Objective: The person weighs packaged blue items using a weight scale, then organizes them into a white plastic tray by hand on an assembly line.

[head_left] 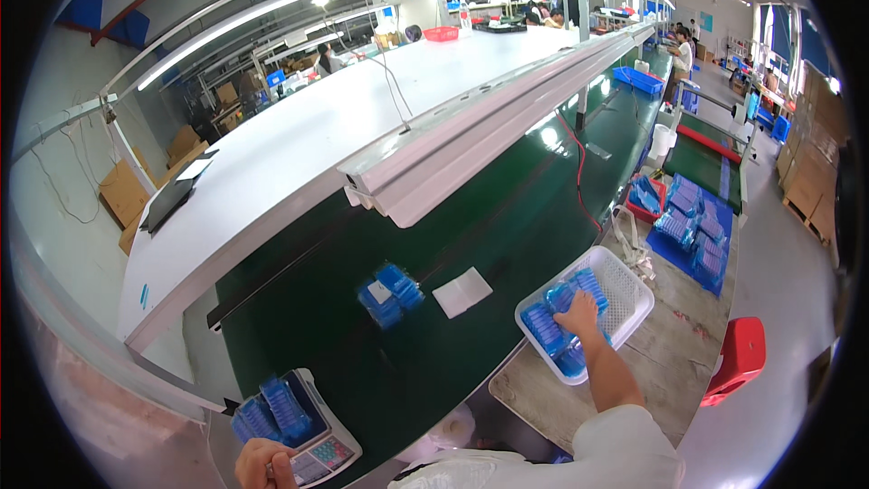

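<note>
1. A smooth, glossy green belt (507,235) is stretching under the long lamp housing (489,127); if it starts or speeds up, loose packs on it could be carried out of reach
2. A worn, wood-grained table (674,335) is supporting the basket along its belt side; a hard push toward that edge could be tipping the load
3. A white plastic basket (639,303), rounded at the corners and pierced with small holes, is holding blue packs (546,328); their thin film could be snagging on its rim if dragged out
4. A boxy pale scale (342,442) with a keypad is carrying 2 ribbed, shiny blue packs (286,409); they are leaning over the platter's edge, so a bump could be sliding them off, and a resting hand could be skewing the reading
5. The right hand (577,314) is resting on the basket's packs, fingers spread somewhat apart; I cannot tell whether they are gripping
6. The left hand (262,464) is sitting beside the scale's near corner, fingers curled together; I cannot tell whether they are clamping anything
7. 2 crinkly blue packs (389,296) are lying on the belt near a flat white sheet (463,292); slick wrapping could be letting them slip
</note>
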### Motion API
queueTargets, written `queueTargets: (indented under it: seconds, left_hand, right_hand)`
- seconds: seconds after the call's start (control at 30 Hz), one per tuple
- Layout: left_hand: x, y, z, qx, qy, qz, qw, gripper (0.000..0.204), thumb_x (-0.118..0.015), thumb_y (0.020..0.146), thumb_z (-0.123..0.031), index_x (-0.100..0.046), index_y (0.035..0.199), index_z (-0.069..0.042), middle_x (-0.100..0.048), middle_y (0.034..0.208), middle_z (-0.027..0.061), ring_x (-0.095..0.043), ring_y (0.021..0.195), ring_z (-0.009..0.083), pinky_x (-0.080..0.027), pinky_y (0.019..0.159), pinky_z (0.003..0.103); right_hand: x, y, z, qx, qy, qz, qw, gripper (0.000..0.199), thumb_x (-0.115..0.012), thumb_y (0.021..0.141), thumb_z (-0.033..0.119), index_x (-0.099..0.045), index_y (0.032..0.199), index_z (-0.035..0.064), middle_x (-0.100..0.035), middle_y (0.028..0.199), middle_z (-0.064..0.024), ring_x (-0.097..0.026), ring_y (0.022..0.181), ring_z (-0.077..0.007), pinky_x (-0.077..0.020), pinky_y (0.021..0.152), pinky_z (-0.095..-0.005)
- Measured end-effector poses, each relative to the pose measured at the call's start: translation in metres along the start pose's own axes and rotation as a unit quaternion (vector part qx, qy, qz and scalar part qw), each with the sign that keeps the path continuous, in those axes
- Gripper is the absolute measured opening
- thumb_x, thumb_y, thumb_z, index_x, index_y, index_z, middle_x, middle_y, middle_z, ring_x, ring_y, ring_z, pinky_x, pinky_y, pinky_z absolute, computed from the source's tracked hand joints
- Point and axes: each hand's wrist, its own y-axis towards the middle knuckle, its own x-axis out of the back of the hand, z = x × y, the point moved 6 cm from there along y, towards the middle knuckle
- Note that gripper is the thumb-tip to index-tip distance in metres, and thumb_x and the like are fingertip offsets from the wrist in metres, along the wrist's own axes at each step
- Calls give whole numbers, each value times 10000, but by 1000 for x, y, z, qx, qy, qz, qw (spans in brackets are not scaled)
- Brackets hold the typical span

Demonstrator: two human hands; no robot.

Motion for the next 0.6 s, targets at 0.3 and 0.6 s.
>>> queueTargets:
  seconds: [0.3,0.6]
  left_hand:
    - [-18,-9,15,25,-11,-14,1000,187,-558,943,-127,-638,838,6,-654,779,106,-605,659,227,-486,652,298]
    - [-27,-10,31,4,-43,-14,999,318,-533,958,-262,-558,797,11,-585,674,99,-538,641,194,-420,603,297]
  right_hand:
    - [5,12,3,23,70,-43,996,762,-713,656,288,-388,1278,-9,-514,1220,-232,-471,1178,-392,-366,983,-511]
    - [7,20,0,52,221,160,961,956,-790,670,439,-352,1366,-49,-458,1343,-232,-448,1255,-313,-337,1061,-385]
